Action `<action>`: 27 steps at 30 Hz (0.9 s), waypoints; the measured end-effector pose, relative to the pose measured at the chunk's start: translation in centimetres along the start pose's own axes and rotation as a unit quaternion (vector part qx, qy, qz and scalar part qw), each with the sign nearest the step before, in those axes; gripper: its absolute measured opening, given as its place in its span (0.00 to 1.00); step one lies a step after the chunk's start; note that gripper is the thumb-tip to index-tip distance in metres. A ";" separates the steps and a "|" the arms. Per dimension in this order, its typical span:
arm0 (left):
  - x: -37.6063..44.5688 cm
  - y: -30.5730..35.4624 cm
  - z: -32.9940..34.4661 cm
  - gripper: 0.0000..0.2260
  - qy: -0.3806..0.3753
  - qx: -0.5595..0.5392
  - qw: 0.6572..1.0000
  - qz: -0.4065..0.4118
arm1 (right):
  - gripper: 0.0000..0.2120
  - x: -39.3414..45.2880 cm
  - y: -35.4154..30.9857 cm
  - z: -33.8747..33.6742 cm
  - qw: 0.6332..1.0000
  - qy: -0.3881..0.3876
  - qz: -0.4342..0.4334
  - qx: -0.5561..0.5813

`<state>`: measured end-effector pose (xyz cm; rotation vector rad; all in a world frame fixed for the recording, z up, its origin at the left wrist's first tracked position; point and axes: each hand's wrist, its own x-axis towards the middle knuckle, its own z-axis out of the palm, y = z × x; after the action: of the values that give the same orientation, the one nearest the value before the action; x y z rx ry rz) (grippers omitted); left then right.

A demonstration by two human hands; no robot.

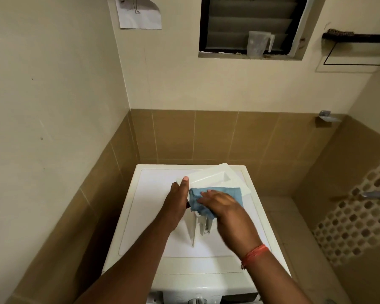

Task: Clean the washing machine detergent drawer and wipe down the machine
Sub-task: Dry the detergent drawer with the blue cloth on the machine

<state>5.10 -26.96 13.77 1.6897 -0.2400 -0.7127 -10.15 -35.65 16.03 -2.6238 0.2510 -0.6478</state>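
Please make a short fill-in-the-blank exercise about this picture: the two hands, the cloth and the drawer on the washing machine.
1. The right hand presses a cloth whose colour is ____.
2. The left hand holds the detergent drawer above the top of the ____.
3. On the window ledge stands a clear plastic ____.
4. The wrist with the red thread band belongs to the ____ arm.

Missing words: blue; washing machine; jug; right

Dim, warm indoor light, even and yellowish. The washing machine top under the hands is the brightest area, nearly blown out. Soft shadows fall beneath both forearms. The right hand is motion-blurred. Wide-angle distortion bends walls outward far from the hands.
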 end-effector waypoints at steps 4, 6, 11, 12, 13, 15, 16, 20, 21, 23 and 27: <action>-0.4 -0.5 0.2 0.27 -0.009 -0.047 0.999 0.024 | 0.27 2.0 4.0 -2.4 0.991 0.033 0.125 -0.034; -0.4 -0.5 0.3 0.26 -0.011 -0.045 0.999 0.027 | 0.24 3.1 4.4 -3.1 0.987 0.022 0.134 -0.086; -0.4 -0.1 0.4 0.28 -0.003 -0.036 0.999 0.014 | 0.15 5.4 0.0 -0.5 0.994 -0.100 0.031 0.025; -0.4 -0.1 0.3 0.29 0.000 -0.036 0.999 0.011 | 0.12 5.5 -0.6 0.0 0.991 -0.121 0.004 0.049; -0.5 0.0 0.2 0.29 0.002 -0.038 0.999 0.010 | 0.12 5.7 -0.8 -0.1 0.992 -0.121 -0.011 0.036; -0.6 -0.1 0.0 0.28 0.003 -0.033 0.999 0.017 | 0.14 6.3 0.1 -1.4 0.992 -0.124 -0.023 -0.022; -0.6 -0.3 0.1 0.27 0.000 -0.026 0.999 0.022 | 0.13 6.5 0.8 -2.4 0.988 -0.147 -0.015 -0.047; -0.8 -0.8 0.6 0.23 -0.007 0.004 0.999 0.036 | 0.10 6.9 2.4 -4.8 0.961 -0.174 0.019 -0.216; -0.9 -0.7 0.6 0.25 -0.008 0.009 0.999 0.037 | 0.10 6.8 2.2 -4.6 0.953 -0.157 0.005 -0.257; -1.2 -0.5 0.7 0.28 -0.007 0.015 0.999 0.035 | 0.11 6.5 1.6 -3.8 0.956 -0.150 -0.048 -0.246; -1.6 -0.3 0.9 0.16 -0.018 0.031 0.999 0.035 | 0.10 7.0 1.0 -3.6 0.967 -0.194 -0.110 -0.124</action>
<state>3.22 -26.80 13.88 1.7205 -0.3480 -0.6906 -5.82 -39.73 21.25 -2.9754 -0.0847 -0.1631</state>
